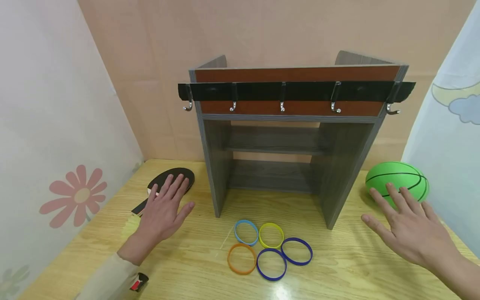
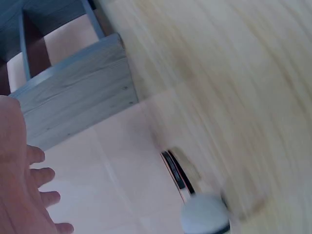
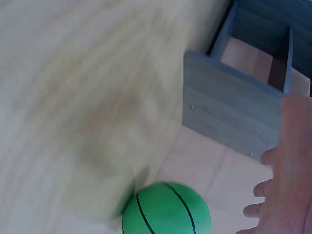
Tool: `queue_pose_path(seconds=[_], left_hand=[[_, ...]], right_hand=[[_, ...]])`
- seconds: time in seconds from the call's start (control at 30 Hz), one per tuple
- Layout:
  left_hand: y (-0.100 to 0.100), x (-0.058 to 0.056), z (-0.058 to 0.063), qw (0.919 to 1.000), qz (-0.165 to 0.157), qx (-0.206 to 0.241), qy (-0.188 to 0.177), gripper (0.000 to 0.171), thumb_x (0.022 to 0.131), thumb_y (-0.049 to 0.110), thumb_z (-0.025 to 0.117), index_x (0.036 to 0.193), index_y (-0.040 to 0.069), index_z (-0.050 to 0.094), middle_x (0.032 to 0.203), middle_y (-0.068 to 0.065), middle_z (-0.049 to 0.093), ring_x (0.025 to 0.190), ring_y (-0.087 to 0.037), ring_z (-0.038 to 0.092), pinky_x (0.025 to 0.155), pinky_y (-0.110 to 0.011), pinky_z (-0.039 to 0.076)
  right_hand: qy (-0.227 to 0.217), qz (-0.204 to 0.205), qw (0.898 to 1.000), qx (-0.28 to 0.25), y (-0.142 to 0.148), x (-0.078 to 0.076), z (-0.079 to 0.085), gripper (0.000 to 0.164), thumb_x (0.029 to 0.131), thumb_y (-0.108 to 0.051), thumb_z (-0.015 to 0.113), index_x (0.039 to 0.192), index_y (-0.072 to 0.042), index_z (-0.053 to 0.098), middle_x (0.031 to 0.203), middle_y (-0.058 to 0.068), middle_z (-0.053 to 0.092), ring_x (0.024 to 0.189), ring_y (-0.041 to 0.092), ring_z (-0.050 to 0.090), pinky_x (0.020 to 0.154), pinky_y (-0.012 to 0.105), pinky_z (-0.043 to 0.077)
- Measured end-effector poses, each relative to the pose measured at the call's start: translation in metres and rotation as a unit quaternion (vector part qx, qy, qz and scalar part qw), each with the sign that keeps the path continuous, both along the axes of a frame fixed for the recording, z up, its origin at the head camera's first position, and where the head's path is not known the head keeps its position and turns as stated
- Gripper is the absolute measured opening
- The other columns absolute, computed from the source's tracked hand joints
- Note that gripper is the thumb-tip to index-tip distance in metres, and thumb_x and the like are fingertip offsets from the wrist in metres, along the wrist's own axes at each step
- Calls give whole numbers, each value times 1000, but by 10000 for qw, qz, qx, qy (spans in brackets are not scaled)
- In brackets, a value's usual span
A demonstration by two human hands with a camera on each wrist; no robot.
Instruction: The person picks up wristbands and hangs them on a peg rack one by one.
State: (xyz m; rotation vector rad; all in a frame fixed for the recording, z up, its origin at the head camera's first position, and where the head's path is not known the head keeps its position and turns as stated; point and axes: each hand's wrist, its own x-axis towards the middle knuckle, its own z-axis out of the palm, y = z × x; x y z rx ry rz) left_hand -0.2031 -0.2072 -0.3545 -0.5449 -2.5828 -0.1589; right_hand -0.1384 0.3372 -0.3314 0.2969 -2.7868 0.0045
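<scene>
Hovering spread, left grip is near white-marked paddle, right grip green ball.

The head view looks forward and down over the worktop, far enough back for the left hand, the right hand and the whole shelf. From nearer, steeply turned, the left wrist view faces the bat and the right the ball, each sharing part of the shelf with the head view

Paddle: black-faced, lies on bench left of rack, handle toward near-left, partly hidden.
Ball: green, black lines, sits on bench right of rack.
</scene>
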Motion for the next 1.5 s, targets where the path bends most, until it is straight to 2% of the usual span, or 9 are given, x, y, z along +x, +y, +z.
queue_pose_path(seconds=[0.13,0.2,0.3,0.6,0.8,1.0,1.23,1.4,1.5], left_hand=[[10,-2,3,9940,-584,921,82,59,99,40,46,142,1,39,149,-13,33,138,-32,22,108,-55,21],[18,-5,5,9836,-944,1531,133,55,98,33,50,141,-1,41,146,-15,37,134,-33,29,105,-54,28],[29,-10,10,9609,-1360,2389,327,48,97,22,55,137,-1,46,135,-16,47,123,-31,45,95,-50,43],[61,-30,10,8471,-2370,4708,675,31,83,-17,62,113,-12,59,99,-24,59,92,-23,60,78,-21,53],[72,-35,11,7973,-2430,5464,820,21,81,-20,61,102,-18,61,92,-30,60,85,-11,62,73,-19,54],[73,-38,12,7757,-2553,5707,861,14,83,-13,65,97,-14,65,88,-16,64,78,-14,65,69,-25,56],[78,-31,22,7613,-2682,5849,797,15,80,-21,61,95,-20,63,84,-27,61,74,-13,64,68,-22,55],[78,-36,18,7478,-2698,6010,819,13,80,-19,63,93,-18,65,85,-22,64,73,-12,64,66,-23,56],[77,-38,16,7446,-2709,6042,844,12,79,-21,63,91,-19,64,83,-22,64,71,-12,64,65,-22,56]], right_hand=[[471,481,9976,-146,-18,6,-8,62,86,-45,65,126,1,54,128,27,47,115,49,43,95,64,32],[557,652,9962,-181,-31,9,-13,49,80,-38,72,110,-1,63,109,20,59,97,41,56,76,56,48],[517,921,9939,-301,-50,13,-21,29,74,-28,77,93,-9,67,88,2,63,74,22,62,55,41,52],[-320,1717,9736,-1469,-92,6,-48,20,82,-29,75,73,-25,58,63,-22,41,54,-5,36,44,18,34],[-1111,1390,9635,-2000,-109,0,-48,20,86,-40,68,76,-23,64,62,-22,50,55,-4,45,47,20,40],[-1382,754,9664,-2033,-117,-2,-45,17,80,-34,74,69,-25,64,59,-20,52,52,-1,46,45,21,40],[-1455,746,9609,-2235,-116,-4,-47,11,76,-15,71,70,-21,66,58,-17,52,52,1,47,46,22,41],[-1519,917,9522,-2488,-110,-5,-44,12,76,-11,70,70,-19,64,59,-15,53,52,2,47,47,22,42],[-1746,1083,9360,-2860,-104,-6,-40,10,78,-8,68,72,-15,64,59,-11,55,50,4,51,45,23,44]])
